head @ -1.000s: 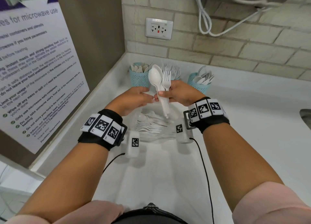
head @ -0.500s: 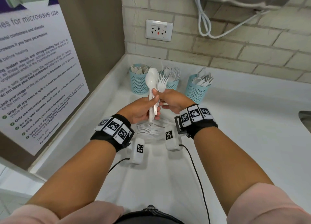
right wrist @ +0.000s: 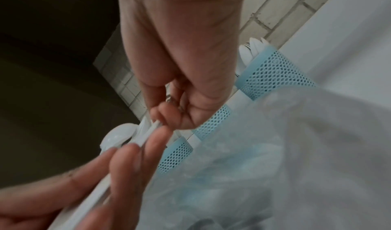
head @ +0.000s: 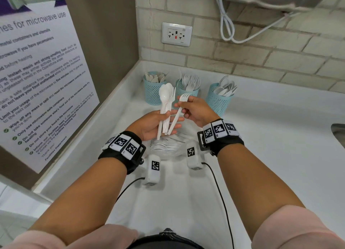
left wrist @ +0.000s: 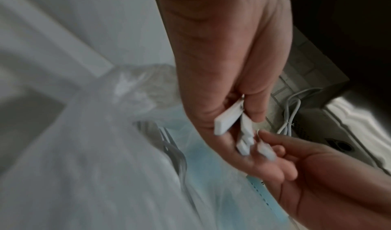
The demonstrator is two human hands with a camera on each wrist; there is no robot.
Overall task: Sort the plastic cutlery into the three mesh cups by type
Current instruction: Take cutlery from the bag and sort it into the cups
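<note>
My left hand (head: 164,122) grips a bunch of white plastic spoons and forks (head: 165,101) upright by the handles; their handle ends (left wrist: 227,121) show in the left wrist view. My right hand (head: 183,106) pinches one white fork (head: 177,114), tilted right of the bunch, with its handle end over my left fingers. Behind them stand three teal mesh cups: the left cup (head: 152,94) holds knives, the middle cup (head: 188,91) forks, the right cup (head: 217,102) spoons. In the right wrist view my right hand (right wrist: 167,121) pinches the fork's handle (right wrist: 148,133).
A clear plastic bag of more white cutlery (head: 168,146) lies on the white counter under my hands. A poster (head: 37,80) covers the left wall. A socket (head: 176,34) and white cable (head: 227,24) are on the brick wall. A sink edge (head: 338,134) shows at right.
Both hands held the bunch together before. Now my right hand has drawn one fork out to the right, and my left hand holds the rest.
</note>
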